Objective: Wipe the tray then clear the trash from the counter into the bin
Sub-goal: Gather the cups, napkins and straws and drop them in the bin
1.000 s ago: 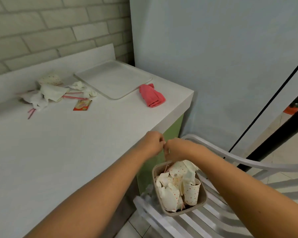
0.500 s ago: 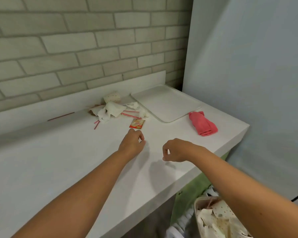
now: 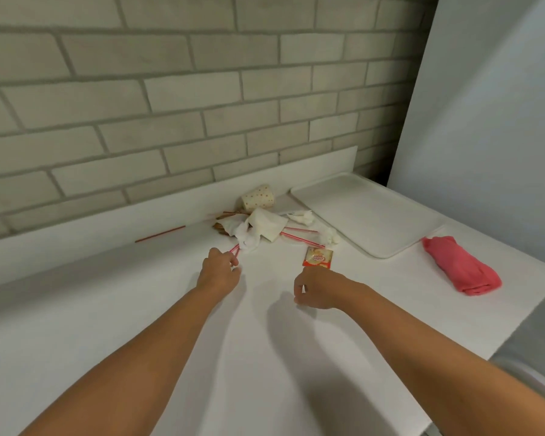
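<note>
While left grip [image 3: 221, 273] pinches a straw [image 3: 234, 253] end at the trash [image 3: 258, 229] beside the tray [image 3: 365, 212], right grip [image 3: 318, 289] hovers curled, empty, near the sachet [image 3: 317, 257]; best scoop napkins [image 3: 268, 223] along with it.

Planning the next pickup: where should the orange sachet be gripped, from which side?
Pinch the orange sachet by its near edge, coming from the front with the right hand: it lies flat on the counter, that edge closest to the hand.
</note>
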The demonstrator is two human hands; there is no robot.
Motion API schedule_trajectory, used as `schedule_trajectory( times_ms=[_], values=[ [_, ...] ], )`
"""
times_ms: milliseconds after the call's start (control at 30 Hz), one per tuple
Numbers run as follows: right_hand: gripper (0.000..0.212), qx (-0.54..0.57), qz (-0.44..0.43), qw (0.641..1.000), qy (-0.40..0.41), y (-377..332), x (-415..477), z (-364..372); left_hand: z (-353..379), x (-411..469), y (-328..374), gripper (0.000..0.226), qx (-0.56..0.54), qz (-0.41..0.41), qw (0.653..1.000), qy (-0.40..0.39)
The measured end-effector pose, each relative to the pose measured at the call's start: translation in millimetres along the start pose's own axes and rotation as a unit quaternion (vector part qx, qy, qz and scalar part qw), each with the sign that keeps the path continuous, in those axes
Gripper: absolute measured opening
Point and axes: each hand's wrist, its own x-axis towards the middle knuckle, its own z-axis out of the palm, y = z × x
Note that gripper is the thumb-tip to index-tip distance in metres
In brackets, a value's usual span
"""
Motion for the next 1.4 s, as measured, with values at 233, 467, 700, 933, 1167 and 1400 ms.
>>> schedule_trajectory(
  times_ms=[233,467,700,933,1167,1400],
  values=[
    [0.036,0.166,0.182,0.949,0.197,38,62,2,8,30,4,0.017,-0.047,0.041,0.998,-0.017],
    [0.043,0.196,0.286,0.927,0.141,53,88,-3,16,38,22,0.018,-0.092,0.064,0.993,-0.03],
    [0.029,0.246,0.249,0.935,0.058,53,97,-10,21,33,37,0.021,-0.107,0.072,0.99,-0.063],
    [0.006,0.436,0.014,0.898,-0.05,34,94,-11,25,31,53,0.04,-0.294,-0.015,0.936,-0.194],
    [0.042,0.265,0.052,0.955,0.12,42,123,-26,18,43,46,0.01,-0.408,-0.087,0.898,-0.139],
    [0.053,-0.04,0.062,0.991,0.108,53,159,-25,16,47,32,0.015,-0.419,-0.126,0.887,-0.145]
  ],
)
